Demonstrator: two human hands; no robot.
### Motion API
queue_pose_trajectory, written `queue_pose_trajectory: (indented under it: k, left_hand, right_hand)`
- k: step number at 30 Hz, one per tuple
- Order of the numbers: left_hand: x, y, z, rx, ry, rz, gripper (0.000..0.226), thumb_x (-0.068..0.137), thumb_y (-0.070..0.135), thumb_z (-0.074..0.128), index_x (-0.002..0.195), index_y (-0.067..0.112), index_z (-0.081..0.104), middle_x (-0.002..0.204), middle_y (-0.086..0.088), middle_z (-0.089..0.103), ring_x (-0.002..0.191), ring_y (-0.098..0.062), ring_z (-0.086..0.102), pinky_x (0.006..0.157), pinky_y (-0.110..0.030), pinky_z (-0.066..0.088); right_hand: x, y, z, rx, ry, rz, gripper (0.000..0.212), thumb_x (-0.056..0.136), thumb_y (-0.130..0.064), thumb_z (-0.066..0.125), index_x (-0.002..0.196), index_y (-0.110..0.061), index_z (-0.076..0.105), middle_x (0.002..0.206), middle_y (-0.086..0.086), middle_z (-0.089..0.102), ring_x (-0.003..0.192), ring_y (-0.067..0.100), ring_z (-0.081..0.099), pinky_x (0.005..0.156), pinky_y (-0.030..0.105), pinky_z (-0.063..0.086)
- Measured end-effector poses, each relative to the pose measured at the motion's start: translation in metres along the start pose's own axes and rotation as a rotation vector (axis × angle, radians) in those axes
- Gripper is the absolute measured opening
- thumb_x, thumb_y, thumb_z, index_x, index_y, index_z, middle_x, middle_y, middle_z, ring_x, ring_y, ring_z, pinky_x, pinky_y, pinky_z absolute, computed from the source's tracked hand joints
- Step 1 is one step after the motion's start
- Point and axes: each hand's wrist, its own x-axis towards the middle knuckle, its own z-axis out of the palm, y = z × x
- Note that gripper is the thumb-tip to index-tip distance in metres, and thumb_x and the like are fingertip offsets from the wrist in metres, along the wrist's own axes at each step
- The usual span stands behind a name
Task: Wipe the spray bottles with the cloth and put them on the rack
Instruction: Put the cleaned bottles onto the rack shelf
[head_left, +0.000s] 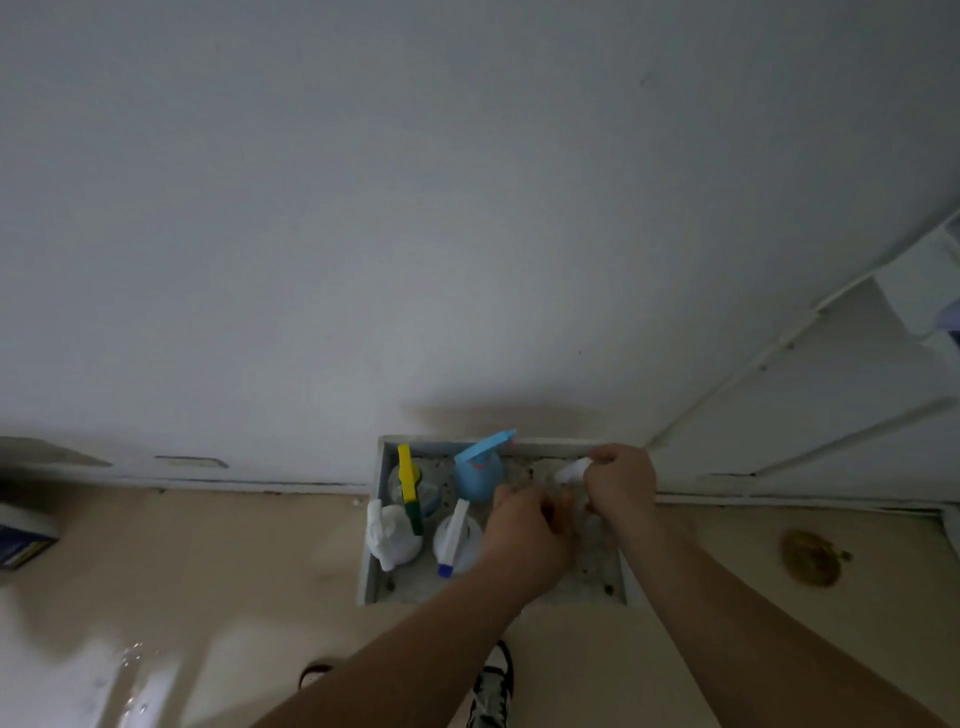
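Grey stone forms the shallow rack (370, 551) at lower centre, set on the floor (208, 571) against the wall (467, 208). Both hands are reached down into its right half. The right hand (621, 483) is curled, knuckles up, around the white trigger head of a spray bottle (569, 472). The left hand (524, 535) is placed just lower left of it with fingers curled; whether anything is gripped cannot be told through the blur. A blue bottle (480, 473) and a white bottle (393, 538) are stood in the left half.
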Motion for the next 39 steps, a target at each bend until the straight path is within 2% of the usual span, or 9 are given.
queue_pose_trajectory:
  k: [5, 9, 13, 17, 22, 27, 30, 35, 39]
  left_hand:
    - [0.012, 0.008, 0.009, -0.008, 0.015, -0.026, 0.017, 0.101, 0.041, 0.051, 0.089, 0.028, 0.053, 0.113, -0.001, 0.043, 0.083, -0.019, 0.056, 0.091, -0.036, 0.051]
    - [0.02, 0.005, 0.012, -0.004, -0.012, -0.074, 0.008, 0.095, 0.023, 0.061, 0.096, 0.029, 0.056, 0.119, -0.001, 0.042, 0.089, -0.019, 0.053, 0.1, -0.038, 0.051]
    - [0.026, -0.006, 0.014, -0.008, 0.023, -0.119, 0.009, 0.092, 0.022, 0.064, 0.095, 0.024, 0.055, 0.12, -0.002, 0.042, 0.089, -0.02, 0.054, 0.094, -0.037, 0.052]
    - [0.028, -0.008, 0.012, 0.003, 0.009, -0.076, 0.012, 0.091, 0.029, 0.066, 0.097, 0.026, 0.056, 0.114, 0.001, 0.039, 0.09, -0.019, 0.052, 0.09, -0.033, 0.049]
    - [0.034, -0.011, 0.01, 0.006, 0.012, -0.051, 0.015, 0.093, 0.033, 0.067, 0.102, 0.026, 0.057, 0.114, 0.0, 0.044, 0.092, -0.005, 0.049, 0.079, -0.022, 0.038]
    - [0.032, -0.017, 0.013, -0.018, 0.084, -0.055, 0.028, 0.089, 0.022, 0.071, 0.117, 0.022, 0.065, 0.117, 0.004, 0.044, 0.11, -0.023, 0.056, 0.094, -0.028, 0.046]
    - [0.023, -0.018, 0.011, -0.032, 0.095, -0.025, 0.037, 0.092, 0.014, 0.067, 0.128, 0.02, 0.063, 0.116, 0.007, 0.04, 0.126, -0.025, 0.049, 0.099, -0.027, 0.041]
    - [0.001, -0.031, 0.01, 0.07, 0.095, -0.02, 0.048, 0.094, 0.0, 0.058, 0.138, 0.017, 0.059, 0.149, -0.008, 0.044, 0.134, -0.023, 0.048, 0.094, -0.011, 0.03]
    - [-0.014, -0.029, 0.008, 0.037, 0.159, 0.006, 0.049, 0.095, 0.003, 0.058, 0.14, 0.021, 0.059, 0.148, -0.004, 0.049, 0.135, -0.019, 0.048, 0.096, -0.009, 0.028]
  right_hand:
    - [0.016, 0.002, 0.004, -0.007, 0.009, -0.016, 0.032, 0.085, -0.005, 0.076, 0.117, -0.005, 0.078, 0.126, 0.02, 0.069, 0.116, 0.035, 0.067, 0.093, 0.024, 0.045]
    - [0.022, 0.008, 0.01, -0.019, -0.001, 0.037, 0.029, 0.084, -0.01, 0.077, 0.113, -0.011, 0.08, 0.124, 0.015, 0.073, 0.116, 0.031, 0.068, 0.099, 0.027, 0.05]
    - [0.03, 0.023, 0.014, 0.053, -0.004, 0.024, 0.03, 0.083, -0.006, 0.074, 0.111, -0.014, 0.082, 0.118, 0.015, 0.075, 0.109, 0.034, 0.07, 0.1, 0.039, 0.057]
    - [0.055, 0.052, 0.022, 0.115, -0.028, 0.004, 0.03, 0.08, -0.022, 0.061, 0.103, -0.025, 0.08, 0.112, 0.02, 0.071, 0.092, 0.038, 0.071, 0.085, 0.054, 0.063]
    - [0.02, 0.029, -0.003, 0.172, -0.07, -0.022, 0.019, 0.082, -0.014, 0.076, 0.089, -0.032, 0.074, 0.1, 0.01, 0.076, 0.092, 0.032, 0.074, 0.08, 0.046, 0.064]
    - [-0.018, 0.026, -0.018, 0.139, 0.008, -0.018, 0.026, 0.091, -0.019, 0.073, 0.117, -0.02, 0.068, 0.112, 0.01, 0.067, 0.1, 0.029, 0.065, 0.083, 0.035, 0.051]
    - [-0.038, 0.029, -0.022, 0.199, -0.021, 0.001, 0.006, 0.096, -0.013, 0.068, 0.094, -0.008, 0.064, 0.096, 0.017, 0.066, 0.086, 0.033, 0.061, 0.082, 0.042, 0.052]
    - [-0.058, 0.029, -0.017, 0.222, -0.114, 0.015, 0.025, 0.093, -0.025, 0.067, 0.07, -0.027, 0.058, 0.073, -0.006, 0.058, 0.074, 0.018, 0.057, 0.063, 0.032, 0.045]
    - [-0.069, 0.03, -0.011, 0.212, -0.211, 0.092, 0.014, 0.092, -0.03, 0.067, 0.082, -0.024, 0.073, 0.09, 0.011, 0.075, 0.088, 0.032, 0.071, 0.081, 0.053, 0.06]
